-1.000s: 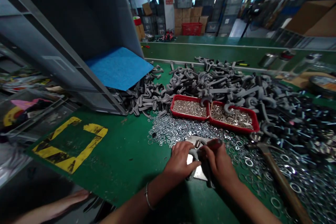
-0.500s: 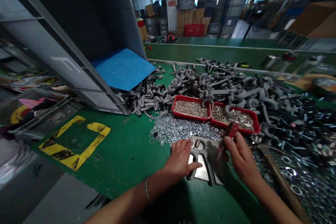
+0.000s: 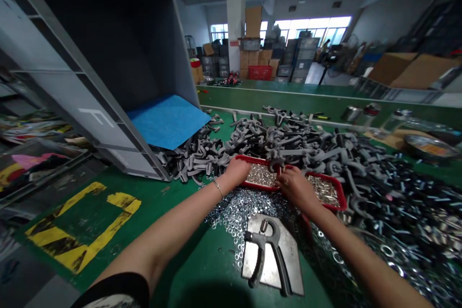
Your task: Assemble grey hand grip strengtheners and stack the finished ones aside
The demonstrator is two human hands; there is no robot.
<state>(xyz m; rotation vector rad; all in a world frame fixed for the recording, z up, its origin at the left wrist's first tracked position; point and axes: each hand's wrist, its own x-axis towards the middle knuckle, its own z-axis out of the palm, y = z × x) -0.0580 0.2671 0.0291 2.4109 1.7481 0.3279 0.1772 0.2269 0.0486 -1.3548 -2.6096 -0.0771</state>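
Observation:
My left hand (image 3: 236, 171) reaches forward to the near left corner of a red tray (image 3: 265, 176) of small silver parts; its fingers dip out of sight behind the hand. My right hand (image 3: 295, 186) hovers where that tray meets a second red tray (image 3: 330, 191), its fingers curled together in a pinch, and what they hold is hidden. Close to me, a grey clamp-shaped casting (image 3: 269, 249) lies on a small metal plate (image 3: 290, 269), and neither hand touches it. A loose heap of shiny washers (image 3: 241, 209) spreads between the plate and the trays.
A big heap of grey castings (image 3: 299, 137) lies behind the trays, and dark parts (image 3: 415, 187) lie to the right. A large grey crate (image 3: 90, 57) lies tipped at the left with a blue sheet (image 3: 168, 120) inside. Yellow-black tape (image 3: 83, 231) marks the green table.
Both hands left the casting and plate and moved forward to the red trays. The red-handled tool seen in my right hand earlier no longer shows. The view tilted upward.

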